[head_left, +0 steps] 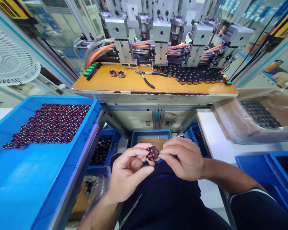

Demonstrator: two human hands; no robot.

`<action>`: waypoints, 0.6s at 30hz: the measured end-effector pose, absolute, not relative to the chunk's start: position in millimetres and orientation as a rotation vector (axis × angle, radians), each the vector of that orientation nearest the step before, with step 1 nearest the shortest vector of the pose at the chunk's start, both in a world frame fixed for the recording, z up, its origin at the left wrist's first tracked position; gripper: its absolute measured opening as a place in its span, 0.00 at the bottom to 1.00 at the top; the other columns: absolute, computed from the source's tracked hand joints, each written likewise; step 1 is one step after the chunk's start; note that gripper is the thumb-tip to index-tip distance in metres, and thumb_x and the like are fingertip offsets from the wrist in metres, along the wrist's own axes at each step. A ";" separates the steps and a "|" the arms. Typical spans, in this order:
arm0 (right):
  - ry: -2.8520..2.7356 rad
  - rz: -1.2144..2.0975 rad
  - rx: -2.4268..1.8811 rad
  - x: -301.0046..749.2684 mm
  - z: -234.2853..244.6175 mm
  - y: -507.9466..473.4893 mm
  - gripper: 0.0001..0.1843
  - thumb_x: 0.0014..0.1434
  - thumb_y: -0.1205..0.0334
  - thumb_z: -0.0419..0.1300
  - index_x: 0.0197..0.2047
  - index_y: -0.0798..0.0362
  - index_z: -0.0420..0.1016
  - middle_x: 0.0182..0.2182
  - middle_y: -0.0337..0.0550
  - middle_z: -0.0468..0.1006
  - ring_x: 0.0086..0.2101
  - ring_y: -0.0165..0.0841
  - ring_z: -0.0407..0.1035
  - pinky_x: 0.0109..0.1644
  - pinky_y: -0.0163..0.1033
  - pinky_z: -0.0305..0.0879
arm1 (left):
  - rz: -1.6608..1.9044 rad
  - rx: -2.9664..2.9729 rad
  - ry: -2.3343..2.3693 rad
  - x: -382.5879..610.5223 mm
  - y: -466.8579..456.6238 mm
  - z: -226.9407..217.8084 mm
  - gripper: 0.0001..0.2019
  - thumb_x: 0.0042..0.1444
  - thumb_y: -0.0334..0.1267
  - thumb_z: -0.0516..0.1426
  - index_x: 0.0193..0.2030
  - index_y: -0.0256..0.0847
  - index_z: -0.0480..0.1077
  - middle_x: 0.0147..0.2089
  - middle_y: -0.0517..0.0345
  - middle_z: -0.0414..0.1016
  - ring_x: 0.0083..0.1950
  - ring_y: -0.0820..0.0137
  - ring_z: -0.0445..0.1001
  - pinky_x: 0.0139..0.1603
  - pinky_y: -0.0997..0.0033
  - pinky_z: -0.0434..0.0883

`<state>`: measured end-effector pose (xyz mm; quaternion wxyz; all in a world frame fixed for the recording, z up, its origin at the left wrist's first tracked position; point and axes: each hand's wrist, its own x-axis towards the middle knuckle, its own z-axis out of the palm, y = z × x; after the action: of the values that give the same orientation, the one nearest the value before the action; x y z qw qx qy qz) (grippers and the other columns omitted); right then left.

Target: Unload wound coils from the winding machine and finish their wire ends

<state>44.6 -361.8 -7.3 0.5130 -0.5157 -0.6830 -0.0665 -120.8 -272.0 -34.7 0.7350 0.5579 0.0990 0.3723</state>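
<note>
My left hand and my right hand meet over my lap, fingers pinched together around one small round dark part with red windings. The left fingers grip it from the left and below. The right fingertips press on its right edge. Directly beyond the hands lies a small blue bin under the machine bench.
A big blue tray at left holds a heap of the same wound parts. On the orange bench lie pliers, two metal rings and a row of dark parts. A bagged cardboard box and blue bins stand at right.
</note>
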 end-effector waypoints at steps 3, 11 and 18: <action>-1.653 -0.110 -1.209 43.9 -6.6 -362.1 0.07 0.65 0.69 0.59 0.34 0.56 0.75 0.27 0.43 0.79 0.28 0.28 0.73 0.32 0.31 0.72 | 0.795 1.129 0.095 -121.5 -268.9 -37.3 0.09 0.50 0.32 0.69 0.38 0.42 0.77 0.48 0.53 0.80 0.40 0.69 0.81 0.43 0.68 0.79; -1.836 -0.287 -1.085 48.2 -0.7 -371.0 0.06 0.64 0.70 0.61 0.34 0.55 0.75 0.27 0.42 0.79 0.27 0.29 0.73 0.31 0.36 0.73 | 0.695 0.971 0.047 -118.8 -271.4 -38.1 0.15 0.51 0.46 0.69 0.42 0.45 0.74 0.38 0.55 0.83 0.53 0.57 0.80 0.55 0.55 0.74; -2.022 -0.435 -1.123 50.3 8.8 -378.5 0.07 0.66 0.69 0.60 0.33 0.54 0.75 0.26 0.39 0.78 0.26 0.28 0.72 0.31 0.36 0.73 | 0.222 1.147 0.233 -124.1 -267.4 -27.5 0.17 0.58 0.50 0.63 0.43 0.37 0.76 0.29 0.59 0.74 0.28 0.75 0.71 0.29 0.77 0.67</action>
<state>50.3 -378.5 8.8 0.3841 -0.4405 -0.7933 -0.1706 -124.1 -267.4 -27.5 0.8277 0.5403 0.1096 0.1048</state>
